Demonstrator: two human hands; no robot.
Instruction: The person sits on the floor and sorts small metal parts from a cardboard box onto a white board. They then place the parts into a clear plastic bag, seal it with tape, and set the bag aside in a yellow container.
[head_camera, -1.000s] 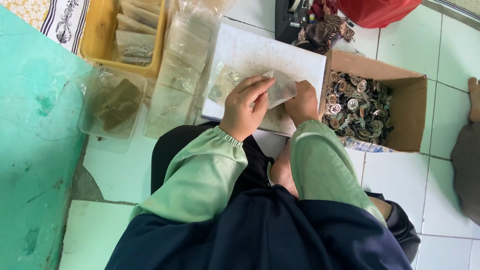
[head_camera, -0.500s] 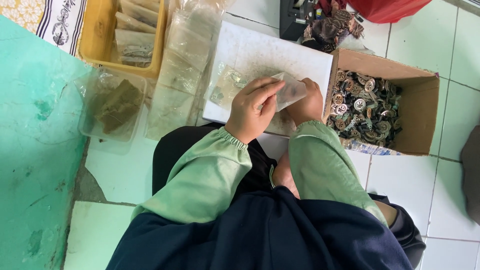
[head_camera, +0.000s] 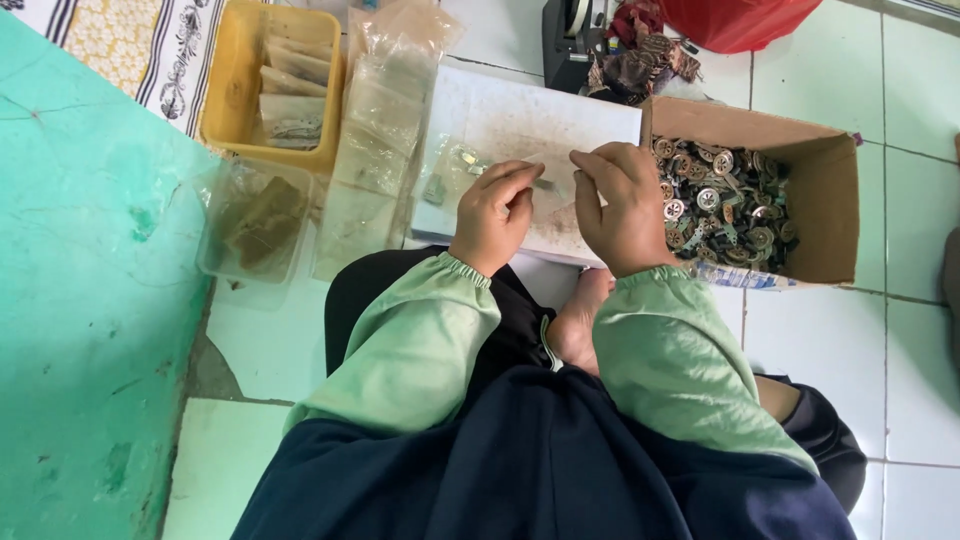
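My left hand (head_camera: 497, 212) and my right hand (head_camera: 621, 203) meet over a white board (head_camera: 520, 120) that rests on my lap. Together they pinch a small clear plastic bag (head_camera: 470, 172) that lies flat on the board with a few small metal parts inside. The bag stretches leftward from my fingertips. Both arms wear light green sleeves. Right beside my right hand stands an open cardboard box (head_camera: 835, 200) full of small round metal parts (head_camera: 722, 200).
A stack of empty clear bags (head_camera: 375, 120) lies left of the board. A yellow tray (head_camera: 232, 90) holds filled bags, and a clear tub (head_camera: 252, 222) sits below it. A green surface (head_camera: 90, 300) is at the left. A red bag (head_camera: 740, 20) lies at the top.
My hands have lowered the clear bag flat onto the white board and moved apart a little, with the bag now spread out to the left.
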